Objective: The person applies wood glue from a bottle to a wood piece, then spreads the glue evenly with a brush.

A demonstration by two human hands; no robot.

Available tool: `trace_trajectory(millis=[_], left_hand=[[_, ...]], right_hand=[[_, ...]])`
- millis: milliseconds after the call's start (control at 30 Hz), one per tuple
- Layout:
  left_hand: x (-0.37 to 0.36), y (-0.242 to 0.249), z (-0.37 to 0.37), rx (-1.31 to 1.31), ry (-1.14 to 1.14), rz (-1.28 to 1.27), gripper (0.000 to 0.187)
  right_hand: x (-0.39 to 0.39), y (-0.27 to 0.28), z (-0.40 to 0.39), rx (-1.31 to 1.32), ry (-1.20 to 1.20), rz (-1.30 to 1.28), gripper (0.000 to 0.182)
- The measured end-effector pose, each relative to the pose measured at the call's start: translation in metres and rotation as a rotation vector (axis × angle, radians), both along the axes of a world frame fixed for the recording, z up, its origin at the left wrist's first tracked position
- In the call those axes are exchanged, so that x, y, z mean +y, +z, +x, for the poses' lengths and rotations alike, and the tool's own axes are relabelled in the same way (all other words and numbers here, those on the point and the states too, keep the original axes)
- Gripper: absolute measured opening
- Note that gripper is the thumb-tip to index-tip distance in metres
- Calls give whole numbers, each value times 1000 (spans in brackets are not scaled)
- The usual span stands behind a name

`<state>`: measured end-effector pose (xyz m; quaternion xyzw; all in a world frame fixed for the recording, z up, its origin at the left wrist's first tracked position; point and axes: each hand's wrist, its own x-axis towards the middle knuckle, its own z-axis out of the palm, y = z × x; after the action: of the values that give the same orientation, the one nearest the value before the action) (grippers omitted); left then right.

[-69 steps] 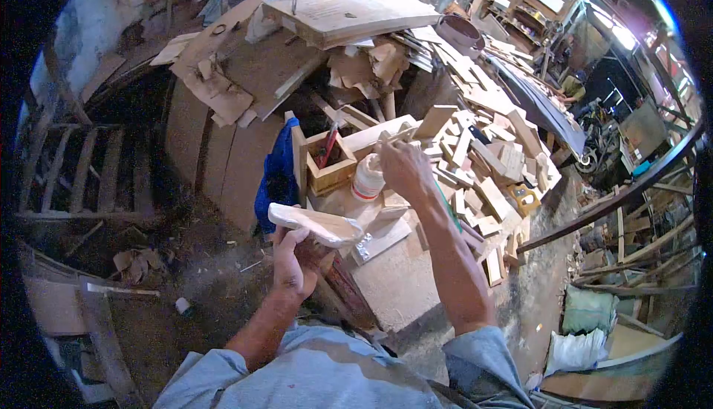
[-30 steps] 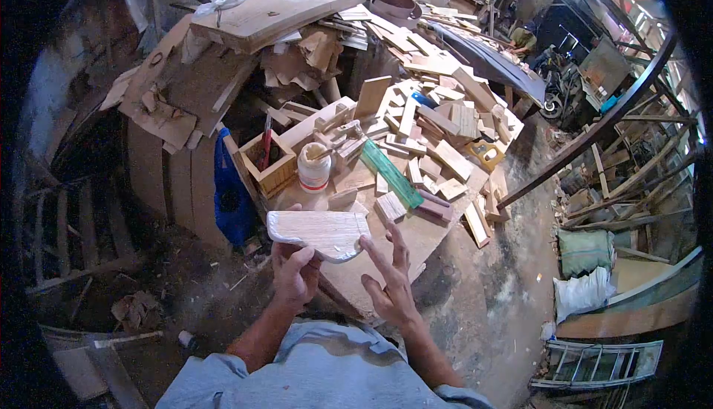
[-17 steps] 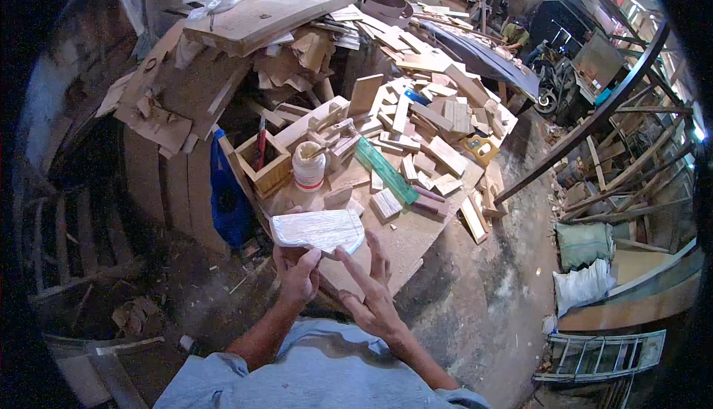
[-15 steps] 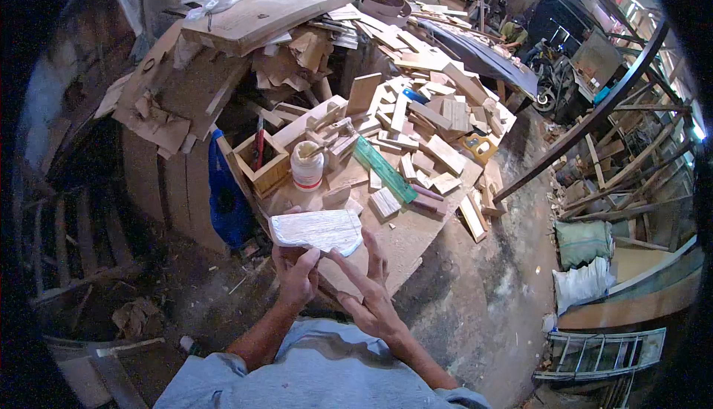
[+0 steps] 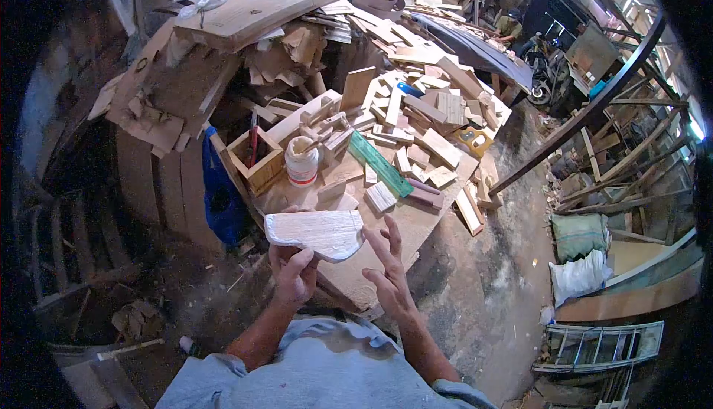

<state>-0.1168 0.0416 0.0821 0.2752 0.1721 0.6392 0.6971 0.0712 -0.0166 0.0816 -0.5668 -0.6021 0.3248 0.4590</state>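
Observation:
A flat, pale wooden piece (image 5: pixel 316 234) with rounded corners and whitish edges is held up over the near end of the workbench (image 5: pixel 356 284). My left hand (image 5: pixel 294 272) grips it from below at its left part, thumb on the near edge. At the piece's right end, my right hand (image 5: pixel 391 272) is open, fingers spread, with a small gap to the wood. Beyond the piece stands an open white jar (image 5: pixel 302 164) with yellowish residue at its rim. To the jar's left is a wooden box (image 5: pixel 261 175) holding a red-handled tool (image 5: pixel 253 142).
Many wood offcuts (image 5: pixel 438 149) cover the bench, with a green strip (image 5: pixel 379 164) and a yellow-handled tool (image 5: pixel 473 140) among them. A thick board (image 5: pixel 267 8) lies at the back left. A dark slanting pole (image 5: pixel 579 119) rises at right. Another person (image 5: pixel 509 29) is far back.
My right hand has moved off the wooden piece to the right, its fingers more upright. My left hand still holds the piece. The view has shifted slightly.

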Motion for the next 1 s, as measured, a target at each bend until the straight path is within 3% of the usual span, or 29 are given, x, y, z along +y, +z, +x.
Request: trace_trajectory(millis=[533,600,700,767,867,1000], left_hand=[[-2,-24,9,131,100,39,67],[-2,-22,8,158,81,-1,64],[-1,-25,3,70,-33,-80,61],[3,-54,-8,88,-142,-193,60],[-1,-26,-13,93,-348,-248,61],[-2,-16,-18,71,-610,-242,67]], right_hand=[[-26,21,-38,-289,94,47,78],[-27,24,-38,-213,99,50,77],[-25,34,-23,-54,102,98,77],[-18,41,-5,48,112,135,76],[-4,41,21,54,228,144,69],[8,53,16,1,267,-27,61]])
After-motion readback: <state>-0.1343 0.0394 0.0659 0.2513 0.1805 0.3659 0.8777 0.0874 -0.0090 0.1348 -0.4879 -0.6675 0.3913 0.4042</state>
